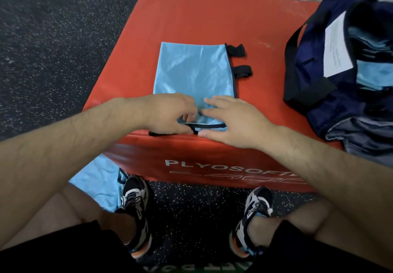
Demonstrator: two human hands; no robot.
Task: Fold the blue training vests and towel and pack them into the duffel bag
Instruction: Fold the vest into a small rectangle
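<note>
A light blue training vest (192, 70) lies folded lengthwise on the red plyo box (191, 15), with two black straps sticking out on its right side. My left hand (168, 113) pinches the vest's near edge by its black trim. My right hand (231, 119) rests on the same near edge, fingers spread flat and thumb at the box's front edge. The navy duffel bag (331, 94) stands open at the right of the box, with light blue fabric (372, 72) showing inside.
Another light blue cloth (100, 179) hangs by my left knee below the box's front. A white paper label (338, 47) lies on the bag. Black speckled rubber floor surrounds the box. My two feet in trainers stand in front of it.
</note>
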